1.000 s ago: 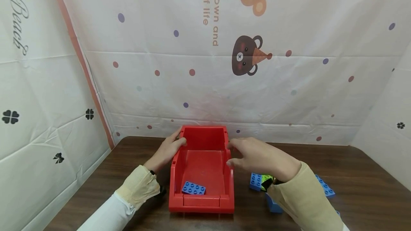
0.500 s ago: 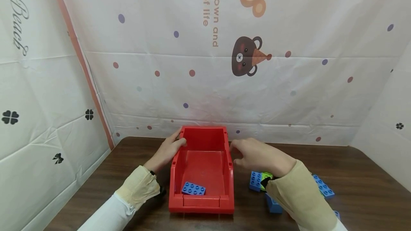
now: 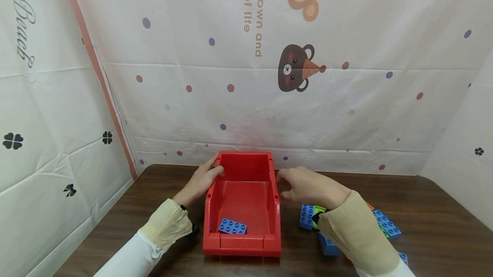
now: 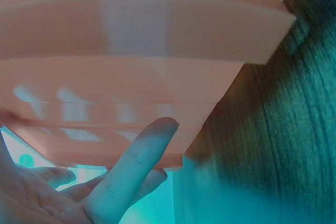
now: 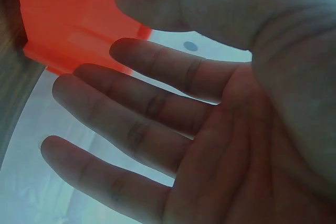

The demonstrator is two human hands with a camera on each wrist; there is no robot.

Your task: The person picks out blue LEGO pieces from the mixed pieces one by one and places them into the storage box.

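Observation:
A red plastic storage bin [image 3: 246, 200] lies on the table, its low lip towards me. One blue toy building brick [image 3: 232, 226] with studs rests inside near that lip. My left hand [image 3: 199, 183] holds the bin's left wall, thumb over the rim and fingers along the outside; the left wrist view shows those fingers [image 4: 134, 166] against the wall. Beside the right wall is my right hand [image 3: 313, 186], holding nothing. Its fingers [image 5: 121, 124] are spread and gently bent in the right wrist view, with the bin behind them.
On the brown table [image 3: 435, 225], several bricks lie to the right: a blue brick [image 3: 306, 216] against a lime green piece [image 3: 319, 215], another blue brick [image 3: 328, 245], and a blue brick [image 3: 386, 223] beyond the right sleeve. A patterned curtain [image 3: 246, 110] hangs behind.
My right hand has drawn slightly to the right, from overlapping the bin's right wall to just beside it. The left hand, bin and brick inside have stayed put.

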